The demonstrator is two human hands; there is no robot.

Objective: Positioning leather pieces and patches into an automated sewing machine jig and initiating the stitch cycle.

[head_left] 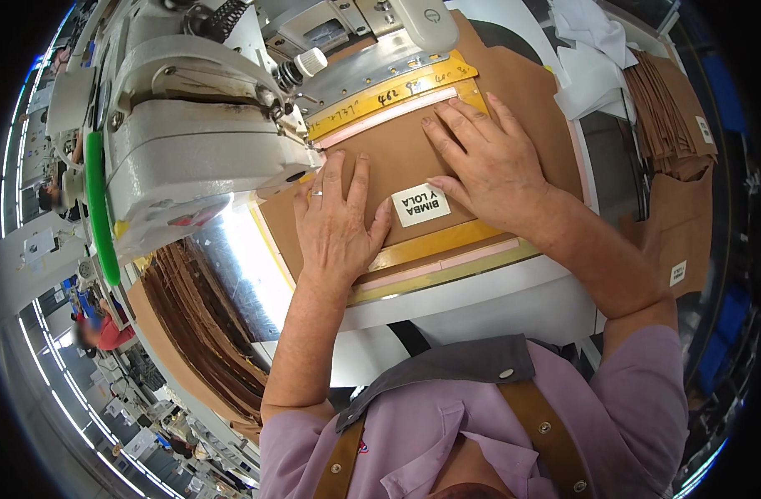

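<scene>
My left hand [335, 224] lies spread on a brown fabric panel [393, 154] just beside the needle area of a white industrial sewing machine [181, 158]. My right hand [489, 166] rests open on the same panel, fingertips near a pale pink strip [397, 113] along a yellow marked template bar [380, 96]. Between my hands is a white printed label [420, 205]. Below them, another yellow bar [439, 245] crosses the panel near the table's front edge. A metal plate [401, 62] runs behind the upper bar.
Brown cut pieces are stacked at left [193, 333] and at right [663, 112], beside white scraps [588, 79]. A green bar [102, 208] is fixed along the machine's left side. Co-workers, one in red [110, 328], sit in the background at left.
</scene>
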